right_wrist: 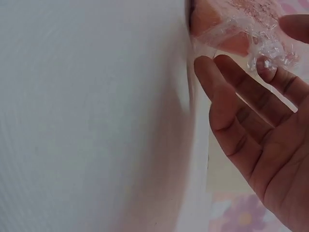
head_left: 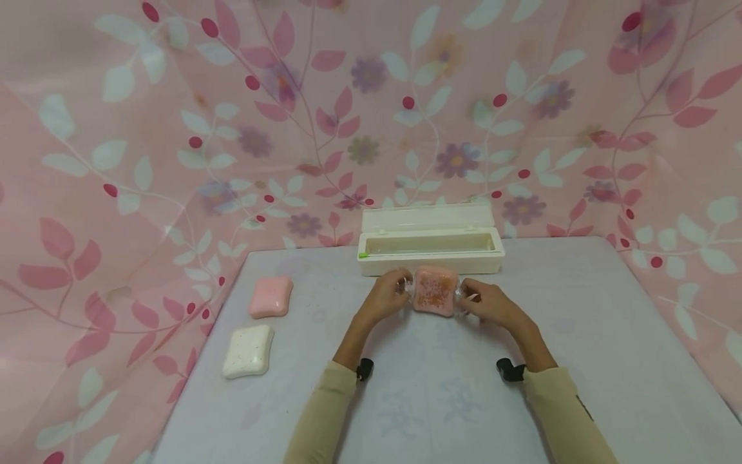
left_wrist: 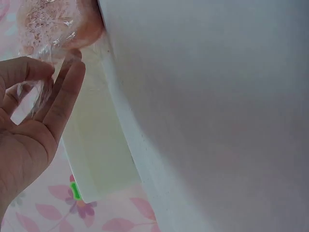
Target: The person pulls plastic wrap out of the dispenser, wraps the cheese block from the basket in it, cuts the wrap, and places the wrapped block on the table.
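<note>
A pink soap bar (head_left: 436, 291) with a mottled brownish top lies in clear plastic wrap in front of the long white box, and its wrap is bunched at both sides. My left hand (head_left: 387, 298) pinches the bunched plastic wrap (left_wrist: 42, 92) at the left end between thumb and fingers. On the opposite side my right hand (head_left: 488, 301) has its thumb and index finger at the twisted wrap (right_wrist: 270, 50), the other fingers loosely bent below the soap. The soap itself sits between the two hands.
Behind the soap stands a long white wrap dispenser box (head_left: 431, 265), its lid (head_left: 428, 218) raised, with a green slider (head_left: 363, 255) at its left end. To the left lie an unwrapped pink soap (head_left: 270, 296) and a white speckled soap (head_left: 248, 351). A flowered curtain (head_left: 359, 116) hangs behind the table.
</note>
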The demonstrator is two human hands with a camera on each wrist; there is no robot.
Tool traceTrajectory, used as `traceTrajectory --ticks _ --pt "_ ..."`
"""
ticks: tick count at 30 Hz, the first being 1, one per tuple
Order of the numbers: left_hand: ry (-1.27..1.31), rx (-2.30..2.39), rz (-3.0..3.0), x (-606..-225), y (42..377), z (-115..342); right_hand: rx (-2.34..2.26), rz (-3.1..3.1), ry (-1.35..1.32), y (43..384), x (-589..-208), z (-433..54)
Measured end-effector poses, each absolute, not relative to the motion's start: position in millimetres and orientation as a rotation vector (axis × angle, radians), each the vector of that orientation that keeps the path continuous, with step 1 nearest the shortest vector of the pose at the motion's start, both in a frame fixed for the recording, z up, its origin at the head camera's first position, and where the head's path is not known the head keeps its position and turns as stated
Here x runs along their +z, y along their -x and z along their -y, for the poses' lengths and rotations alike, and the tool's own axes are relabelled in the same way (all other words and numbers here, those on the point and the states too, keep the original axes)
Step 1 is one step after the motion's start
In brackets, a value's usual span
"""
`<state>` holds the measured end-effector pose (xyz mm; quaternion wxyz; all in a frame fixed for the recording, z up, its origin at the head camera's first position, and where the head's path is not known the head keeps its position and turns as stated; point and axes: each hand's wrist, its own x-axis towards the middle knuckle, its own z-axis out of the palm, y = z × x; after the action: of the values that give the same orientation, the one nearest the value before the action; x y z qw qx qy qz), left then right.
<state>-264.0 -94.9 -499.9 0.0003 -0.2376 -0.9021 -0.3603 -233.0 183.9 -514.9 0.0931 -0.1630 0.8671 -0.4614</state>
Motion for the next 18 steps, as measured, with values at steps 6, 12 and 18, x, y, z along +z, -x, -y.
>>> traceTrajectory --ticks 6,12,18 --pt "0.665 -1.152 2.819 -502.9 269.4 88.0 -1.4 -2.601 0.515 232.5 -513.3 -181.1" --pt "0.671 -1.259 2.835 -504.9 271.2 81.6 -1.349 -2.644 0.585 232.8 -515.8 -177.8" --pt "0.688 -1.304 2.82 -503.3 272.0 76.2 -1.277 -2.671 0.642 227.4 -513.7 -174.5"
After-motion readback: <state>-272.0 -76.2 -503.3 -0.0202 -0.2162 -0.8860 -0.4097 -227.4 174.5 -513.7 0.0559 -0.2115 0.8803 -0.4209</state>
